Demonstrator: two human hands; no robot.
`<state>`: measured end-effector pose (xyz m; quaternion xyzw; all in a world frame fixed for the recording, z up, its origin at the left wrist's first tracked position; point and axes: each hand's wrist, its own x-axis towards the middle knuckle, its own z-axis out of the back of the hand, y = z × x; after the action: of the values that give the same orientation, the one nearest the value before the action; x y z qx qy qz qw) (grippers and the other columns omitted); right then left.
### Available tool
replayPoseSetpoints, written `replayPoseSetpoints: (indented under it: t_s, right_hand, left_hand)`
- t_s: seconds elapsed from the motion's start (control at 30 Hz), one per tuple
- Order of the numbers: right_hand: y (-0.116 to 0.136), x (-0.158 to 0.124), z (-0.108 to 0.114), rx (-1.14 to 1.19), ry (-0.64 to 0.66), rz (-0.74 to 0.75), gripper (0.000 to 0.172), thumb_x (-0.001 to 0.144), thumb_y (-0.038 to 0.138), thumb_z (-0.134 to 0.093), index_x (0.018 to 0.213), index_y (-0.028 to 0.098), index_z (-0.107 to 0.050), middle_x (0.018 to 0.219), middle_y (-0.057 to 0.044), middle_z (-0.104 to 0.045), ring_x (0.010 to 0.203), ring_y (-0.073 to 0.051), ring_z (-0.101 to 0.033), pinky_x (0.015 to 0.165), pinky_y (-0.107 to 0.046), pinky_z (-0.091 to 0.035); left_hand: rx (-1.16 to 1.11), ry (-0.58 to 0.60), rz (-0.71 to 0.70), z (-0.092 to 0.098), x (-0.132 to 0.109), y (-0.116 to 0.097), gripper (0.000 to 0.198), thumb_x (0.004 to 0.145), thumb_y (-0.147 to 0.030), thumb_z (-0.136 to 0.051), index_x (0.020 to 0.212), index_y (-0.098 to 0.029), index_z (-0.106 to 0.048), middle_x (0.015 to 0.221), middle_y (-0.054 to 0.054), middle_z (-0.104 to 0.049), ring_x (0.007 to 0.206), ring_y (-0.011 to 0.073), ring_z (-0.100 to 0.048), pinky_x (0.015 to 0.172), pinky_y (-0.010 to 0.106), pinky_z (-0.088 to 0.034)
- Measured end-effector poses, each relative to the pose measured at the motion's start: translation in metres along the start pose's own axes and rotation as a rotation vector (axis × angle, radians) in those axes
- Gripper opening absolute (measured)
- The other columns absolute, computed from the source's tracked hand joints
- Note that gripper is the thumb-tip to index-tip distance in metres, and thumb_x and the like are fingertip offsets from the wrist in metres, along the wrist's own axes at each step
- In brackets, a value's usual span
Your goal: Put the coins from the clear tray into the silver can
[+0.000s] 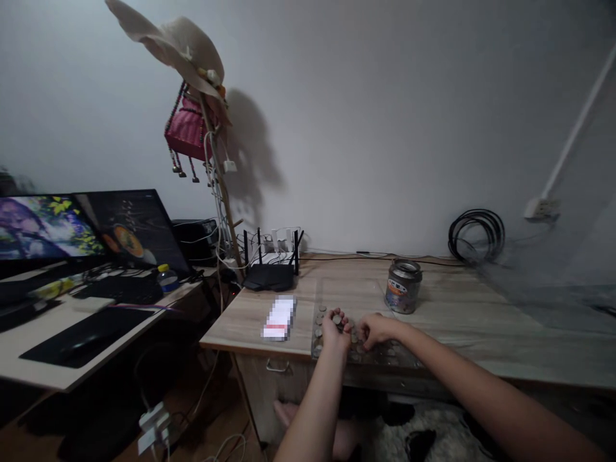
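My left hand [335,330] is turned palm up over the desk's front edge, its fingers curled round coins [337,319]. Just to its right, my right hand [378,328] points down with fingers bent together, close above the desk surface. Whatever its fingertips may hold is too small to make out. Loose round coins [318,332] lie in rows under and around both hands, on a clear plastic sheet or tray [346,289]; my hands hide some of them. A metal tin [403,289] with a printed label stands upright behind my right hand.
Left of my hands lies a lit phone [279,319], its screen blurred out. Behind it sits a black router [269,277] with antennas. Coiled black cable [476,236] leans on the wall. Monitors [137,231] and a bottle [167,280] stand on another desk at left.
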<state>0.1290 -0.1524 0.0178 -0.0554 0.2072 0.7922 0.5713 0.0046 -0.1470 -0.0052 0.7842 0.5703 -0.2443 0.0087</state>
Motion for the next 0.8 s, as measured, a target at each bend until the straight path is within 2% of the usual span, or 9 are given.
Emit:
replayPoseSetpoints:
  t_s: [0.07,0.17,0.23,0.47,0.57,0.67,0.8]
  right_hand:
    - [0.005,-0.002,-0.002,-0.011,0.009,0.015,0.02,0.047,0.022,-0.062,0.067,0.016,-0.063,0.059,0.003,-0.057,0.052,-0.008,-0.046,0.046,-0.018,-0.033]
    - [0.012,-0.005,-0.008,-0.041,-0.051,0.037,0.03,0.045,0.018,-0.062,0.076,0.018,-0.062,0.062,0.002,-0.057,0.054,-0.009,-0.046,0.047,-0.018,-0.032]
    - [0.014,-0.007,-0.01,-0.058,-0.083,0.048,0.031,0.045,0.016,-0.061,0.076,0.019,-0.063,0.061,0.003,-0.056,0.054,-0.009,-0.045,0.048,-0.019,-0.032]
    - [0.015,-0.005,-0.01,-0.035,-0.026,0.072,0.02,0.043,0.012,-0.059,0.061,0.019,-0.063,0.046,0.006,-0.05,0.042,-0.006,-0.04,0.043,-0.018,-0.029]
    - [0.016,-0.006,-0.007,-0.018,-0.041,0.052,0.014,0.04,0.013,-0.062,0.053,0.018,-0.062,0.041,0.006,-0.048,0.04,-0.006,-0.039,0.043,-0.018,-0.03]
    - [0.015,-0.006,0.004,0.016,-0.154,0.029,0.01,0.042,0.013,-0.061,0.052,0.016,-0.062,0.042,0.005,-0.051,0.042,-0.007,-0.041,0.044,-0.019,-0.03]
    - [0.014,0.001,0.026,0.107,-0.375,0.033,0.018,0.057,0.019,-0.052,0.071,0.015,-0.064,0.06,0.0,-0.062,0.052,-0.009,-0.049,0.046,-0.019,-0.032]
  left_hand:
    - [-0.002,-0.026,-0.014,0.0,0.0,0.0,0.012,0.074,-0.015,-0.034,0.064,-0.015,-0.04,0.047,-0.004,-0.035,0.035,0.0034,-0.028,0.033,0.014,-0.014]
    - [-0.005,-0.055,-0.033,0.0,0.001,0.001,0.013,0.075,-0.013,-0.032,0.065,-0.016,-0.04,0.048,-0.004,-0.036,0.036,0.0038,-0.031,0.034,0.014,-0.019]
    - [-0.003,-0.061,-0.04,0.0,0.001,0.002,0.013,0.075,-0.014,-0.032,0.066,-0.015,-0.041,0.05,-0.003,-0.039,0.038,0.0045,-0.036,0.037,0.014,-0.024]
    - [-0.011,-0.071,-0.056,0.0,0.002,0.001,0.019,0.079,-0.02,-0.03,0.069,-0.014,-0.045,0.057,0.0,-0.044,0.044,0.0051,-0.041,0.043,0.016,-0.034]
    - [-0.027,-0.072,-0.066,0.001,0.004,0.001,0.021,0.08,-0.023,-0.029,0.069,-0.014,-0.046,0.059,0.001,-0.045,0.049,0.006,-0.046,0.05,0.018,-0.041]
    - [-0.021,-0.059,-0.031,0.001,0.006,0.003,0.021,0.079,-0.023,-0.03,0.069,-0.014,-0.046,0.062,0.003,-0.048,0.055,0.0086,-0.05,0.055,0.022,-0.045]
    - [0.001,-0.028,0.043,-0.002,0.006,0.008,0.016,0.076,-0.016,-0.035,0.065,-0.013,-0.046,0.063,0.004,-0.051,0.059,0.0099,-0.053,0.054,0.023,-0.047]
